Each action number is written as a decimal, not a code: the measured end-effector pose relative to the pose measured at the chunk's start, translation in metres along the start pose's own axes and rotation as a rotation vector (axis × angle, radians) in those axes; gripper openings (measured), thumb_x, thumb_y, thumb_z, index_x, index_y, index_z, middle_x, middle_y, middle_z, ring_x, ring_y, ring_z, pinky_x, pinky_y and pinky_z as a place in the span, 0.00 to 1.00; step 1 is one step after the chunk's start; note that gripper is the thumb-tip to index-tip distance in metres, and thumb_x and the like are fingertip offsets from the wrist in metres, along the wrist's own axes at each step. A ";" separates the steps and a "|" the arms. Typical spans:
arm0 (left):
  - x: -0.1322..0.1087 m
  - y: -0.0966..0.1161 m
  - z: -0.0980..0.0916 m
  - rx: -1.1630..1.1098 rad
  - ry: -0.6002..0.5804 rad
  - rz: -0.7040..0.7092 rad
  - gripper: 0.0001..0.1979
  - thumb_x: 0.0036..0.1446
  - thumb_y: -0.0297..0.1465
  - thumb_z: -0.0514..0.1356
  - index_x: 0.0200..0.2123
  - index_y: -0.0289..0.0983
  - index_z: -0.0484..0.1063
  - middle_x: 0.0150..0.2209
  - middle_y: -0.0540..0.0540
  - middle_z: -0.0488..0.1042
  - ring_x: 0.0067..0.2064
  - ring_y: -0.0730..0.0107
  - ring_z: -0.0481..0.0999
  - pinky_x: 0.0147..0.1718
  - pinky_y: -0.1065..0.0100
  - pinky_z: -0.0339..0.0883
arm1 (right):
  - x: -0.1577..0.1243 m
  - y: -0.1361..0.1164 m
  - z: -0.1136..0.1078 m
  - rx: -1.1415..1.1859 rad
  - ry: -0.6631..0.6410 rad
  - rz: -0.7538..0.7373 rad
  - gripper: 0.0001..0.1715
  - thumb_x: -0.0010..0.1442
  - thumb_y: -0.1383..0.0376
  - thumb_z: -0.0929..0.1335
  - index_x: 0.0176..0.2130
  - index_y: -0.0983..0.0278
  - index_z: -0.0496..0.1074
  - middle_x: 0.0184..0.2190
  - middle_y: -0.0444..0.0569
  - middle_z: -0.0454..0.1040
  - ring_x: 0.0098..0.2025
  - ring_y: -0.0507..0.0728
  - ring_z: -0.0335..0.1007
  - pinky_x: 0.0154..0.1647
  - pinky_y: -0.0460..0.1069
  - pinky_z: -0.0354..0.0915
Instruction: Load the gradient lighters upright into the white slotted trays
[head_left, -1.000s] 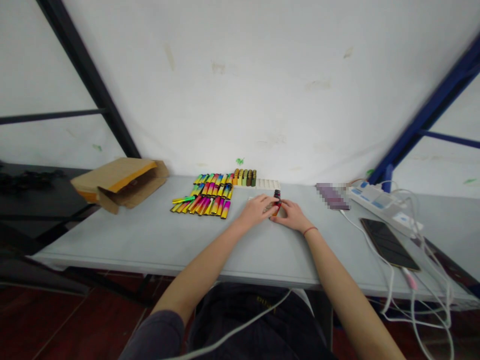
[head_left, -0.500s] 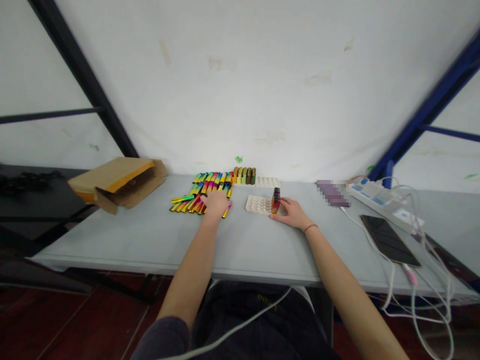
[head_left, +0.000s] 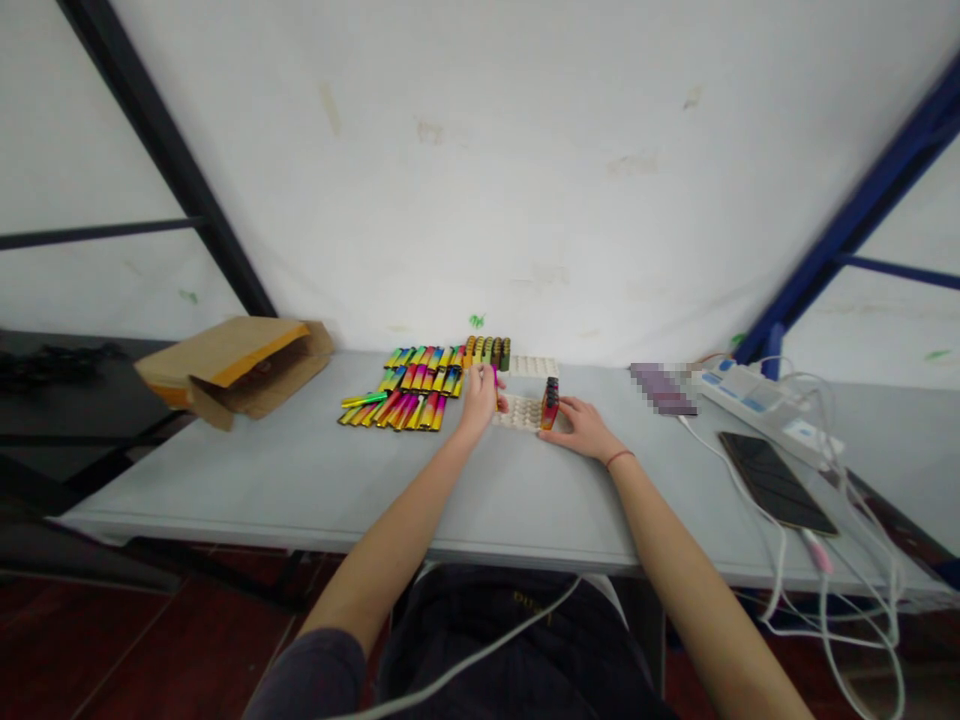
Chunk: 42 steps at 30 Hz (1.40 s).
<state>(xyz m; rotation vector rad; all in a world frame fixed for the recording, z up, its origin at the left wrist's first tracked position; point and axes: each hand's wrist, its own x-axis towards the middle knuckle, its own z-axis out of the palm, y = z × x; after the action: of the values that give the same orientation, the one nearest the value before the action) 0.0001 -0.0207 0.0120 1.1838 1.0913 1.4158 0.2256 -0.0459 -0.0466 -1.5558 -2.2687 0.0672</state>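
Observation:
My left hand point(head_left: 478, 402) is closed round a magenta lighter point(head_left: 495, 384), held over the left end of a white tray with round pockets point(head_left: 517, 412). A row of red-orange lighters with dark tops point(head_left: 550, 403) stands upright at the tray's right end. My right hand point(head_left: 589, 430) grips that end, thumb at the front and fingers behind; its exact contact is partly hidden. Left of the tray, shiny rainbow-coloured lighters point(head_left: 420, 378) lie flat in rough rows. A green one point(head_left: 364, 399) lies across the front row.
Behind stand several upright yellow-green lighters point(head_left: 487, 352) beside another white pocketed tray point(head_left: 534, 366). An open cardboard box point(head_left: 232, 365) lies at left. At right are a phone point(head_left: 776, 480), a pixelated purple item point(head_left: 664, 388), a power strip point(head_left: 765, 410) and loose white cables.
My left hand has moved right, from the flat lighters to the tray, bringing a lighter with it. My right hand stays at the tray's right end.

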 end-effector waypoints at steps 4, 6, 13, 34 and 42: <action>-0.004 -0.003 0.006 -0.173 -0.099 -0.172 0.19 0.65 0.49 0.50 0.33 0.39 0.63 0.19 0.57 0.61 0.14 0.80 0.57 0.14 0.76 0.50 | 0.000 0.000 0.000 0.003 -0.002 -0.004 0.42 0.58 0.40 0.69 0.60 0.63 0.69 0.59 0.60 0.70 0.60 0.68 0.66 0.60 0.62 0.62; -0.003 -0.004 0.005 -0.214 -0.100 -0.245 0.26 0.63 0.53 0.49 0.27 0.38 0.64 0.16 0.56 0.58 0.13 0.80 0.55 0.14 0.75 0.48 | 0.000 0.000 0.000 0.006 -0.004 -0.007 0.42 0.58 0.40 0.69 0.60 0.63 0.69 0.59 0.60 0.71 0.60 0.68 0.66 0.60 0.62 0.62; -0.003 -0.004 0.002 -0.276 -0.077 -0.273 0.27 0.61 0.53 0.49 0.20 0.39 0.59 0.13 0.55 0.56 0.13 0.79 0.54 0.14 0.75 0.47 | 0.000 0.000 -0.001 0.000 -0.005 -0.006 0.41 0.58 0.40 0.69 0.60 0.63 0.70 0.59 0.61 0.71 0.60 0.68 0.67 0.60 0.62 0.62; -0.005 0.002 -0.001 -0.412 0.148 -0.228 0.23 0.63 0.48 0.46 0.22 0.40 0.54 0.14 0.58 0.47 0.14 0.81 0.45 0.14 0.76 0.41 | 0.000 -0.001 -0.001 -0.005 0.005 0.002 0.39 0.58 0.42 0.69 0.59 0.62 0.70 0.59 0.60 0.71 0.59 0.68 0.68 0.59 0.62 0.63; -0.002 0.004 -0.007 -0.437 0.141 -0.259 0.24 0.61 0.51 0.49 0.21 0.40 0.55 0.14 0.58 0.47 0.13 0.81 0.47 0.13 0.75 0.43 | 0.000 0.001 -0.001 -0.004 -0.002 -0.006 0.38 0.58 0.41 0.69 0.59 0.62 0.71 0.59 0.60 0.71 0.60 0.68 0.67 0.60 0.62 0.63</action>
<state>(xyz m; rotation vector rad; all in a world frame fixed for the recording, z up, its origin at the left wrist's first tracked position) -0.0075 -0.0233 0.0152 0.6170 0.9273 1.4519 0.2265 -0.0459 -0.0463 -1.5516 -2.2769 0.0624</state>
